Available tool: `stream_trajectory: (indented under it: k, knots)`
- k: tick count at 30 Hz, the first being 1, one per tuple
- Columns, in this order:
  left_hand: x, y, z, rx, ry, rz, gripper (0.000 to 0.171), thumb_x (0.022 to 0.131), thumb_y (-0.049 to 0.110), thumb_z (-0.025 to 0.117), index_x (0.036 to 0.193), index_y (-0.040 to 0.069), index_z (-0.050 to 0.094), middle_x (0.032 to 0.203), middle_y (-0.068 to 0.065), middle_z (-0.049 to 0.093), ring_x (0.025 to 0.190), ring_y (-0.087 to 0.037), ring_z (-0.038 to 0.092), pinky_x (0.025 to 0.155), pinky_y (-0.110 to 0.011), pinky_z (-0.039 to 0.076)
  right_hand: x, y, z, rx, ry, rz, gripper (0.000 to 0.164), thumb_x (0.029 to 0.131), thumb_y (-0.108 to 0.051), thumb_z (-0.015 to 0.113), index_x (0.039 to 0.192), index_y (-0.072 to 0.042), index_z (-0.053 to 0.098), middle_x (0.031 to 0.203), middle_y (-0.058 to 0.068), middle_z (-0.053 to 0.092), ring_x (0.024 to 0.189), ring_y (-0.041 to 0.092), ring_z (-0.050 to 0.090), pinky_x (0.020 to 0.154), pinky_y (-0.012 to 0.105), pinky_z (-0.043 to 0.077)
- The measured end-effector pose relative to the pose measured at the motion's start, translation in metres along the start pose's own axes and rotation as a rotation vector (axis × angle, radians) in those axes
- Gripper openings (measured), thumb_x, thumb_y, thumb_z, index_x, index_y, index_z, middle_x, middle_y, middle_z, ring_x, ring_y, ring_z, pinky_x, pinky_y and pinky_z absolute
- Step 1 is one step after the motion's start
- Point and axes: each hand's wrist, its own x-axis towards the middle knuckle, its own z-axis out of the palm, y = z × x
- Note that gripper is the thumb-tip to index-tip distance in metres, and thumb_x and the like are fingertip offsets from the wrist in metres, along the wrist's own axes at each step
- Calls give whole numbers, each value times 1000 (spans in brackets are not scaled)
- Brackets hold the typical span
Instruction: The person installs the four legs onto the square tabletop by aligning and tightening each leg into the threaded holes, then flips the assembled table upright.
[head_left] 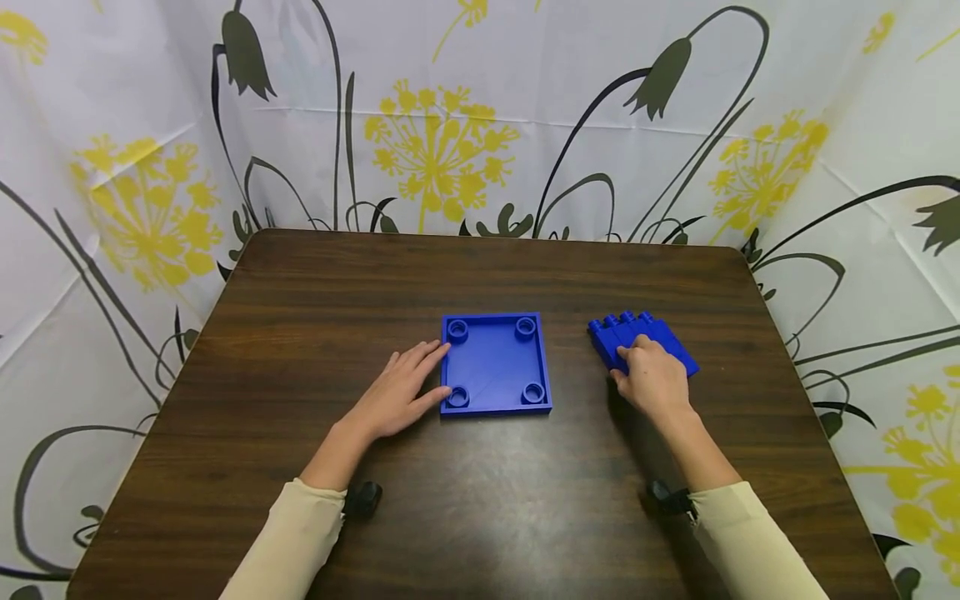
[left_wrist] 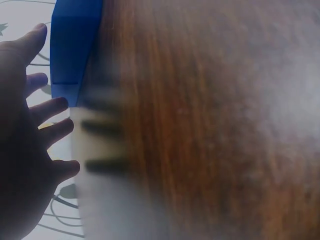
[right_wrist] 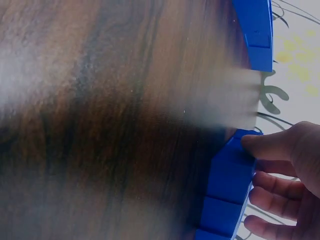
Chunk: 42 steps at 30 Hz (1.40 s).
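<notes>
The right hand (head_left: 651,379) pinches the near side of the blue blocks (head_left: 662,335); left of that grip, the left hand (head_left: 401,392) touches the blue tray (head_left: 495,362) without grasping. A firm pinch should prevent slipping.

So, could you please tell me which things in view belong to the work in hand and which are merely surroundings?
Apparently part of the work:
- blue square tray, left hand at its edge
- blue knobbed pieces, gripped by the right hand

Surroundings:
- brown table underneath
- flowered curtain behind
</notes>
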Motion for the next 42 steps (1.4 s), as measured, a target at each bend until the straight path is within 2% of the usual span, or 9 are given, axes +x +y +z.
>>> stream_trajectory:
  k: [9,22,27,34,42]
  knots:
    - [0,-3,3,4,-6,-10,69,100,54,46,157,21,27,158,-10,30,146,-32,21,111,-64,13,-1,-3,0,19,14,1,39,75,-20,83,111,-4,75,97,15,64,92,38,63,68,55,52]
    - [1,-3,4,0,-24,-32,71,100,56,44,158,22,22,158,-8,29,147,-30,18,111,-66,8,-6,-7,-1,12,57,23,38,72,-20,84,107,-8,75,94,15,64,82,38,65,62,53,52]
    - [0,-3,2,8,-36,-38,72,100,57,43,158,22,21,159,-8,28,147,-31,18,111,-65,8,-6,-10,-3,6,32,39,43,73,-25,85,111,-8,74,97,16,66,77,41,65,60,54,52]
    - [-2,-4,4,8,-36,-37,73,99,60,40,158,23,20,159,-8,28,148,-29,18,111,-65,8,-9,-13,-5,6,-24,95,55,75,-31,85,118,-2,70,104,24,66,83,46,65,66,58,52]
    - [-1,-3,3,2,-42,-43,71,100,56,43,159,23,20,159,-8,28,148,-29,17,111,-65,7,-11,-15,-4,32,-66,108,61,76,-31,84,124,0,65,108,27,67,91,47,65,71,58,52]
